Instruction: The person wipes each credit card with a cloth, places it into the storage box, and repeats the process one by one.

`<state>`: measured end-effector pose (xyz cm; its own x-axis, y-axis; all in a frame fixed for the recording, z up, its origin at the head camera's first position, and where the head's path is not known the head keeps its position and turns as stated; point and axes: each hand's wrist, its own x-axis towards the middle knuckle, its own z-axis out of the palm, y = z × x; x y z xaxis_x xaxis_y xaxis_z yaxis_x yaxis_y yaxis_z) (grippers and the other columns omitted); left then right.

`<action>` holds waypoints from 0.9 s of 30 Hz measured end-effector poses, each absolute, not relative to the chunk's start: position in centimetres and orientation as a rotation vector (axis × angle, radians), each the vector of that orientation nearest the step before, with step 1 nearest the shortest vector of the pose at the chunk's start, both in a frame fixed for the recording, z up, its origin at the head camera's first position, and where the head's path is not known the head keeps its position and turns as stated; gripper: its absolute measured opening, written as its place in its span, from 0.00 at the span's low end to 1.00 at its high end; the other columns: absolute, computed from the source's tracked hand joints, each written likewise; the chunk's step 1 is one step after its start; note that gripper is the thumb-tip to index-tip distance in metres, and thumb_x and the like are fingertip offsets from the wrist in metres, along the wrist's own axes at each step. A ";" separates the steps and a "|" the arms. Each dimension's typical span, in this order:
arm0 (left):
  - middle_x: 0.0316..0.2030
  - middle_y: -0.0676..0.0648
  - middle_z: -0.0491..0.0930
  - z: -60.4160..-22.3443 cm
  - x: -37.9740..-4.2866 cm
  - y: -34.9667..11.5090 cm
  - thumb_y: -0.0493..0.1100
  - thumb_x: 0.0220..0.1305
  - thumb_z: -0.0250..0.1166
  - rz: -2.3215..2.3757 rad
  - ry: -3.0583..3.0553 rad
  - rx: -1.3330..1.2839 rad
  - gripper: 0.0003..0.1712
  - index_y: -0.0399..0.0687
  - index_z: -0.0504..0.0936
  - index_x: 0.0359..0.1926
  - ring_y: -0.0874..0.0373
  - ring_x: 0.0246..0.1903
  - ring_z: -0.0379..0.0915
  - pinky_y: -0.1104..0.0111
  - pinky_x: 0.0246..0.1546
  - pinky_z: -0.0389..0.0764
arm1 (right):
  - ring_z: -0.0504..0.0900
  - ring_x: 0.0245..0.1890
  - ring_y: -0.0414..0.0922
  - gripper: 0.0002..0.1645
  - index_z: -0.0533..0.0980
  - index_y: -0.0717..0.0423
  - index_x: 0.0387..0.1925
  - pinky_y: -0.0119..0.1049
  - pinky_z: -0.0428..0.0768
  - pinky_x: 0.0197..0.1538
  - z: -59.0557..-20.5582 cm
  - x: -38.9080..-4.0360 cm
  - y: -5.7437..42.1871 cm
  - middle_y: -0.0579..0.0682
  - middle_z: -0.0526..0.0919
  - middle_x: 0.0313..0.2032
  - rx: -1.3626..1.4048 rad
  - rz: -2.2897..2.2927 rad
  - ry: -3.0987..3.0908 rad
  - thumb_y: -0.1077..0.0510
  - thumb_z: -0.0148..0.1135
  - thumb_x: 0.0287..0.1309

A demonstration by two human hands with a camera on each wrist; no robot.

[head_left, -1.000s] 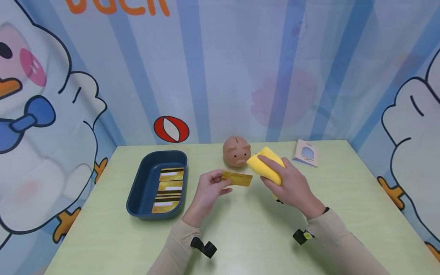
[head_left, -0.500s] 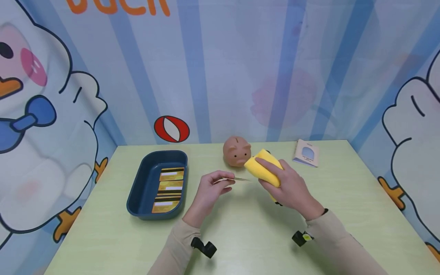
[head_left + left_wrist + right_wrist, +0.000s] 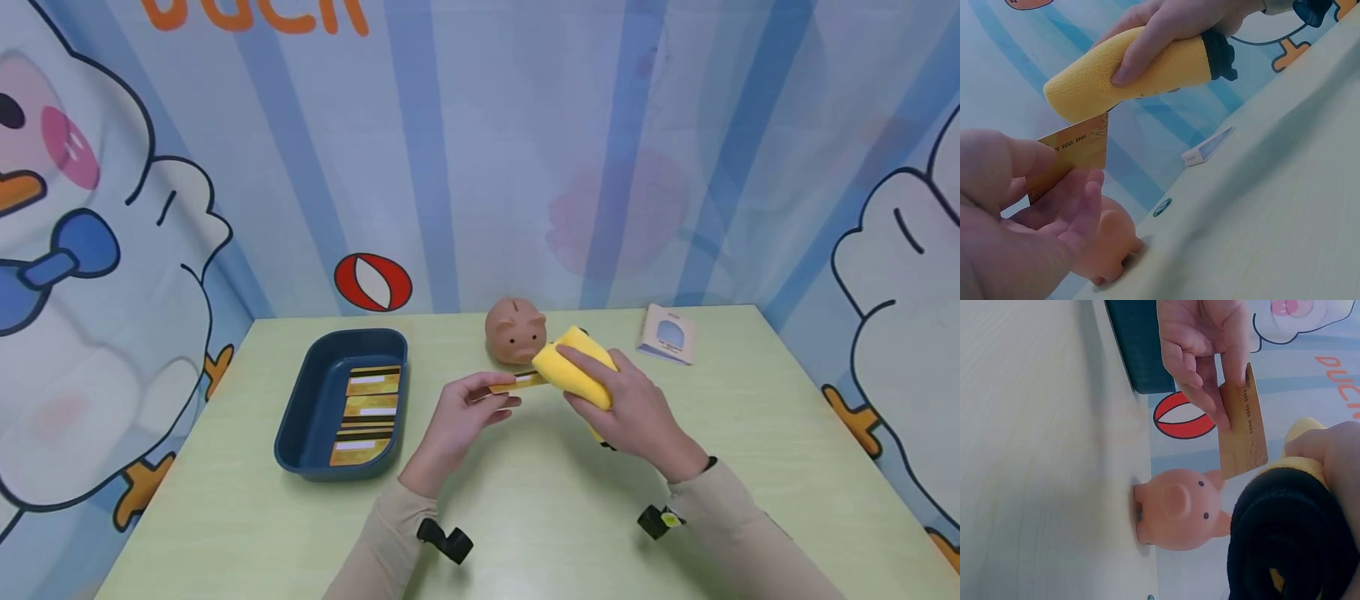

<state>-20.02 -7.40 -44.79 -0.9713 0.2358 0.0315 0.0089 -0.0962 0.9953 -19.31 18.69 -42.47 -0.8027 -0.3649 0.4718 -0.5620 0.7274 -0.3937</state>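
My left hand [image 3: 467,417] pinches a gold bank card [image 3: 519,382] by one end, between thumb and fingers. In the left wrist view, embossed digits show on the gold bank card [image 3: 1082,145]. My right hand [image 3: 633,408] grips a soft yellow cloth [image 3: 572,371], bunched into a roll with a black end. The card's free end meets the yellow cloth [image 3: 1129,75] in the left wrist view; whether it is tucked inside cannot be told. Both hands are above the table. A pink piggy bank [image 3: 516,332] stands just behind the card.
At the left, a dark blue tray [image 3: 288,429] holds several gold cards [image 3: 372,406], striped sides up. A small pale booklet or box [image 3: 667,335] lies at the back right. A printed curtain [image 3: 495,150] hangs behind the light green table [image 3: 525,533].
The left hand has turned the card from its gold face, through edge-on, to a tilt showing the dark stripe. The right hand has shifted slightly left and down with the cloth, meeting the card.
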 end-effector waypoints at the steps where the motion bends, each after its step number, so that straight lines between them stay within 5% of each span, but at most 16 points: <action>1: 0.58 0.35 0.82 -44.8 -20.0 -7.4 0.30 0.74 0.62 2.196 1.998 0.284 0.16 0.34 0.83 0.59 0.50 0.49 0.88 0.60 0.54 0.87 | 0.68 0.28 0.42 0.38 0.72 0.39 0.74 0.35 0.72 0.26 -42.5 -19.3 18.7 0.55 0.75 0.39 0.719 0.752 -2.568 0.52 0.73 0.64; 13: 0.64 0.32 0.76 -44.5 -20.1 -7.5 0.25 0.69 0.64 2.148 1.942 0.355 0.25 0.30 0.77 0.66 0.42 0.58 0.83 0.62 0.56 0.85 | 0.69 0.30 0.43 0.38 0.72 0.38 0.74 0.35 0.72 0.27 -42.3 -19.2 18.4 0.56 0.76 0.42 0.733 0.744 -2.569 0.51 0.73 0.64; 20: 0.63 0.30 0.78 -44.3 -20.2 -7.4 0.22 0.70 0.56 2.166 1.898 0.356 0.35 0.38 0.65 0.77 0.43 0.55 0.85 0.62 0.54 0.87 | 0.70 0.30 0.41 0.38 0.72 0.36 0.74 0.33 0.72 0.25 -42.4 -18.9 17.3 0.55 0.75 0.42 0.764 0.694 -2.581 0.50 0.73 0.64; 27: 0.62 0.30 0.80 -44.3 -20.1 -7.2 0.26 0.73 0.60 2.141 1.917 0.382 0.39 0.42 0.59 0.80 0.42 0.55 0.85 0.60 0.56 0.86 | 0.69 0.23 0.38 0.39 0.72 0.34 0.74 0.33 0.72 0.23 -42.1 -18.8 16.0 0.58 0.76 0.44 0.796 0.627 -2.565 0.49 0.73 0.63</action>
<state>-20.08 -7.23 -44.35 -0.9365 0.3490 0.0331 -0.0054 -0.1089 0.9940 -18.82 16.00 -42.06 -0.7669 -0.4322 0.4744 -0.6023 0.7400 -0.2996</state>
